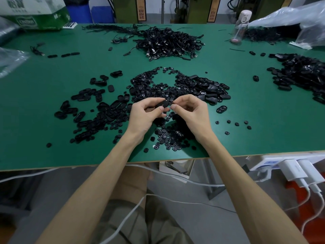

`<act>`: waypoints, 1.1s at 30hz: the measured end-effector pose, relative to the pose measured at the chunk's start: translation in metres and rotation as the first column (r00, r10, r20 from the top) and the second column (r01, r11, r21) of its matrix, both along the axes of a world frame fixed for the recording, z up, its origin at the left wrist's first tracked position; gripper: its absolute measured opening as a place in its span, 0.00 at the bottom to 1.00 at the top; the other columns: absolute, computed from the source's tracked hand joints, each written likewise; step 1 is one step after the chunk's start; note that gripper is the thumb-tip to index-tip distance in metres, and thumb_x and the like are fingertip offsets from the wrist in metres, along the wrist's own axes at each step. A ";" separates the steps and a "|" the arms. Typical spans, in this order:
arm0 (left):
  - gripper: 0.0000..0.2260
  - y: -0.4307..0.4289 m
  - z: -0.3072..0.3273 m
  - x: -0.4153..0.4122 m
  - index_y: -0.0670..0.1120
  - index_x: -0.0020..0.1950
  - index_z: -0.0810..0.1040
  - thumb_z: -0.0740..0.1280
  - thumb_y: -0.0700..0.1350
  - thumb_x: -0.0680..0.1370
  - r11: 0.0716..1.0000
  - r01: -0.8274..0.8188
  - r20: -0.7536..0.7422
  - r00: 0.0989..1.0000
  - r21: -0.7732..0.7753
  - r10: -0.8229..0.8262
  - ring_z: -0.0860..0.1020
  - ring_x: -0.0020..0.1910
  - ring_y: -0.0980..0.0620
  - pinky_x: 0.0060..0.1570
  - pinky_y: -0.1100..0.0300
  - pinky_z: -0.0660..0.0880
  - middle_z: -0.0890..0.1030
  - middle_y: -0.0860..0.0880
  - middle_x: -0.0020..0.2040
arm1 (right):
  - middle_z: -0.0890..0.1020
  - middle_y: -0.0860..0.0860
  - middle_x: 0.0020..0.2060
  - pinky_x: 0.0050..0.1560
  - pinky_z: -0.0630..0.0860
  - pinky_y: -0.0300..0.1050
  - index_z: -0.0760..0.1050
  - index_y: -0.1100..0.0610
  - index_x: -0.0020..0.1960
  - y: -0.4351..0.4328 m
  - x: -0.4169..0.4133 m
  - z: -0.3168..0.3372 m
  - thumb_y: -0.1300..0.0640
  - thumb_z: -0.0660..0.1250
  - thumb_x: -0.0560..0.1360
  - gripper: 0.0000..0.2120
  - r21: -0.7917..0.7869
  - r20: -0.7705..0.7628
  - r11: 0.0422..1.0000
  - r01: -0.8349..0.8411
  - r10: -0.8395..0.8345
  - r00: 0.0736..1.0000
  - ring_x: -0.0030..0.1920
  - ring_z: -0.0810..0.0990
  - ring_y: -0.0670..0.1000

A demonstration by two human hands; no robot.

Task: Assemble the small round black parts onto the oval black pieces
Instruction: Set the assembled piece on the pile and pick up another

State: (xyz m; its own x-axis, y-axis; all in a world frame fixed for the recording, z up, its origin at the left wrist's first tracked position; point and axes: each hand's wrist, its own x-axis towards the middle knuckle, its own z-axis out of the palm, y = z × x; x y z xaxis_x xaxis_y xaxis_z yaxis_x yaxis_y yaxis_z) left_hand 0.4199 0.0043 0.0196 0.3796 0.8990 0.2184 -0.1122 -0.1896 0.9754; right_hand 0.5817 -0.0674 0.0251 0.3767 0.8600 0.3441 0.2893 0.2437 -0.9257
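My left hand (146, 114) grips an oval black piece (162, 103) between thumb and fingers, above the middle of the green table (263, 124). My right hand (190, 110) pinches something tiny at its fingertips, right beside the oval piece; it is too small to make out. A heap of small round black parts (168, 136) lies under and behind both hands. Loose oval black pieces (98, 113) spread out to the left of my left hand.
A tangle of black cables (168, 43) lies at the back centre. Another pile of black pieces (302, 73) sits at the right. A clear bottle (240, 27) and plastic bags (299, 20) stand at the back right, a green-and-white box (38, 14) at the back left. Chargers (295, 171) hang under the table edge.
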 end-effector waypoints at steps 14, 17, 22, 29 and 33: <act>0.11 -0.001 -0.001 0.001 0.39 0.59 0.83 0.70 0.30 0.79 0.999 0.024 0.006 1.000 -0.022 -0.024 0.87 0.48 0.44 0.50 0.57 0.84 0.86 0.42 0.50 | 0.87 0.50 0.43 0.52 0.81 0.42 0.83 0.59 0.49 -0.002 0.000 0.002 0.61 0.77 0.75 0.05 -0.011 0.033 1.000 0.005 -0.005 0.999 0.45 0.86 0.48; 0.10 -0.001 -0.001 0.000 0.40 0.58 0.85 0.73 0.32 0.77 1.000 0.014 -0.002 1.000 -0.012 -0.014 0.87 0.47 0.45 0.47 0.57 0.84 0.87 0.44 0.47 | 0.86 0.49 0.41 0.47 0.79 0.42 0.84 0.56 0.48 -0.002 -0.001 0.003 0.60 0.77 0.74 0.04 -0.027 0.088 1.000 0.007 -0.005 0.996 0.42 0.82 0.46; 0.10 -0.001 0.000 -0.001 0.39 0.58 0.84 0.74 0.34 0.77 0.999 0.034 -0.008 0.999 0.025 -0.034 0.88 0.47 0.44 0.46 0.54 0.84 0.88 0.43 0.47 | 0.85 0.44 0.36 0.43 0.75 0.37 0.85 0.56 0.48 -0.003 -0.003 0.003 0.60 0.77 0.75 0.02 -0.030 0.110 0.999 0.019 -0.016 0.994 0.37 0.80 0.41; 0.10 -0.002 0.000 0.000 0.36 0.58 0.84 0.74 0.32 0.76 0.997 0.068 0.015 0.998 0.030 -0.068 0.87 0.47 0.43 0.48 0.54 0.84 0.88 0.41 0.47 | 0.86 0.48 0.39 0.44 0.79 0.45 0.85 0.55 0.47 -0.004 -0.004 0.005 0.60 0.76 0.75 0.02 -0.035 0.155 0.997 0.066 -0.060 0.986 0.40 0.82 0.50; 0.10 -0.002 0.000 0.001 0.37 0.57 0.84 0.75 0.33 0.76 0.997 0.079 0.011 0.997 0.021 -0.079 0.87 0.47 0.43 0.48 0.54 0.84 0.88 0.41 0.46 | 0.86 0.47 0.38 0.43 0.77 0.39 0.85 0.55 0.48 -0.005 -0.005 0.004 0.60 0.76 0.75 0.02 -0.007 0.154 0.997 0.073 -0.071 0.986 0.39 0.81 0.44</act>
